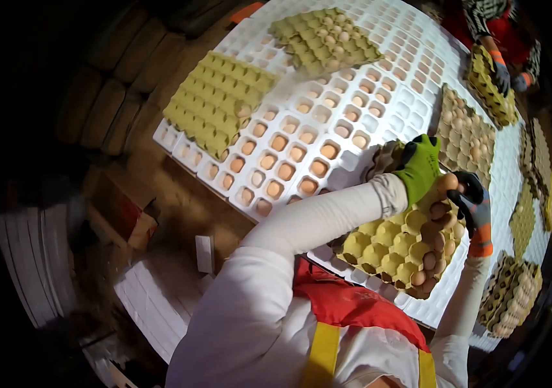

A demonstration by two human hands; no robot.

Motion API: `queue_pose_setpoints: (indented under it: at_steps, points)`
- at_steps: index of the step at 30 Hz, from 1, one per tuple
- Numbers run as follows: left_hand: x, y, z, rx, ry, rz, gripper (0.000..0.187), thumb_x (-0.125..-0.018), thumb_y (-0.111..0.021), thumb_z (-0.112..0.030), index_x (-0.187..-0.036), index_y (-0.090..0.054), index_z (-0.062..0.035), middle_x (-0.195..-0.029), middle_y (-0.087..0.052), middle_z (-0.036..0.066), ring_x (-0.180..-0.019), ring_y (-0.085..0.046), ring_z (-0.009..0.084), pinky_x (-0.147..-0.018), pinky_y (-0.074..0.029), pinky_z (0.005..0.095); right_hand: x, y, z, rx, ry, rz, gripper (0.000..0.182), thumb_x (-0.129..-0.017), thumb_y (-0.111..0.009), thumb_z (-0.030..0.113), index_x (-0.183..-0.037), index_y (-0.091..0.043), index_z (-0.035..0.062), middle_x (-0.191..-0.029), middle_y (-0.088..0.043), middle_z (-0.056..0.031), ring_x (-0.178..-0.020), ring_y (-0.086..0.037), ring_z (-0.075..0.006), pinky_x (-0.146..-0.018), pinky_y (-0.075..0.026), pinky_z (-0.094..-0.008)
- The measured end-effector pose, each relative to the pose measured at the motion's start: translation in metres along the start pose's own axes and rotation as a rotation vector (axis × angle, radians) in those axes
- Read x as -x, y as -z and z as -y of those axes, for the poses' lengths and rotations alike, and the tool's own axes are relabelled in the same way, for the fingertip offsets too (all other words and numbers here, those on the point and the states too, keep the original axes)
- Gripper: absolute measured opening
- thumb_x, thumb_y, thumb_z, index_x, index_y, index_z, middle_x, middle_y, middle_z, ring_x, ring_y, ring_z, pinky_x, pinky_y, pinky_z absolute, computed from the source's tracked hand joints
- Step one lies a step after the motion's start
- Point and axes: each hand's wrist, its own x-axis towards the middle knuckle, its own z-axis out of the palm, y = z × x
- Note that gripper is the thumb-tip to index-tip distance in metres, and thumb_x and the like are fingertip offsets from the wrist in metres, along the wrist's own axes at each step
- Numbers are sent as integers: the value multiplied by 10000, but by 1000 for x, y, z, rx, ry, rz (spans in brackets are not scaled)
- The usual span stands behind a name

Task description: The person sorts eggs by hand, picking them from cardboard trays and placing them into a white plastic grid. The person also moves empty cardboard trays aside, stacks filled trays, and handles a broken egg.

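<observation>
My left hand (421,167), in a green glove with dark fingertips, is closed beside a small brown carton piece (387,159); what its fingers hold is hidden. A grey and orange glove covers my right hand (475,205), whose dark fingers curl round an egg (462,187) at the top of the yellow egg tray (382,242). Another egg (447,182) shows between the two hands. That tray lies in front of my body, with brown eggs along its right side and bare cups on its left. Under it spreads the white cell tray surface (347,158), many cells holding eggs.
A yellow carton tray (214,97) lies at the back left; another (308,39) with eggs lies farther back. Right of my hands is a brown tray (463,132). A co-worker's gloved hands (502,74) touch a yellow tray. Stacked trays (512,294) and a cardboard box (120,207) flank me.
</observation>
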Motion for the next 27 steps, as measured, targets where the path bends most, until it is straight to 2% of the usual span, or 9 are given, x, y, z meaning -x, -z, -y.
queue_pose_setpoints:
  at_steps: [1, 4, 7, 9, 12, 15, 17, 20, 27]
  points:
    - [-1, 6, 2, -343, -198, 21, 241, -869, -655, -287, -1027, -711, -113, -1048, -601, 116, -940, -644, 289, -762, -532, 457, 6, -5, 12, -32, -35, -33, 395, -824, -791, 191, -1179, -675, 60, -842, -634, 29, -623, -495, -28, -496, -376, -197]
    - [-2, 28, 40, 196, -53, 136, 304, -838, -685, -319, -1048, -716, -101, -1098, -615, 139, -946, -654, 284, -794, -533, 461, 12, -21, 32, -97, 4, -71, 373, -867, -746, 228, -1192, -669, 61, -822, -618, 36, -615, -491, -34, -495, -371, -206]
    - [43, 45, 130, 1394, -16, 83, 441, -725, -896, -219, -1087, -723, -35, -985, -700, 77, -940, -702, 186, -842, -547, 298, 8, -43, 39, -111, 135, -32, 350, -886, -704, 215, -1192, -662, 50, -826, -620, 34, -655, -513, -33, -542, -378, -195]
    - [106, 56, 182, 1573, 171, 55, 371, -789, -844, -107, -1130, -722, -28, -1036, -685, 48, -959, -681, 140, -826, -535, 263, 14, -68, 76, -255, -36, 131, 372, -850, -733, 187, -1178, -663, 27, -910, -639, 21, -731, -550, -59, -622, -439, -225]
    - [219, 49, 229, 1227, 505, -4, 391, -733, -890, -128, -1079, -732, -38, -1025, -656, 46, -944, -653, 144, -795, -538, 313, 1, -120, 90, 60, 306, 324, 440, -769, -812, 192, -1179, -687, 96, -1023, -637, -10, -827, -606, -161, -734, -504, -294]
    - [291, 43, 207, 718, 459, -31, 405, -679, -910, -200, -1037, -748, -103, -972, -637, 67, -900, -657, 221, -774, -534, 359, -3, -189, 84, 399, 726, 338, 388, -738, -831, 233, -1105, -711, 195, -1054, -620, -65, -903, -664, -269, -761, -541, -362]
    - [301, 70, 175, 617, 521, 147, 402, -652, -895, -241, -1012, -750, -135, -996, -622, 84, -916, -646, 285, -768, -536, 381, -4, -233, 87, 779, 574, 612, 323, -734, -813, 243, -1034, -707, 197, -1087, -603, -88, -947, -674, -288, -775, -549, -395]
    - [313, 50, 145, 515, 503, 108, 418, -652, -857, -258, -1037, -736, -151, -1076, -589, 82, -989, -631, 298, -780, -533, 423, -13, -284, 51, 1050, 624, 881, 318, -757, -743, 209, -1070, -689, 209, -1122, -593, -113, -955, -685, -287, -747, -546, -408]
    - [309, 22, 106, 336, 463, 249, 235, -832, -691, -199, -1065, -679, -165, -1152, -535, 100, -1042, -586, 317, -763, -532, 424, -54, -250, 48, 926, 409, 577, 269, -878, -657, 197, -1143, -610, 181, -1097, -623, -113, -911, -684, -330, -754, -535, -463]
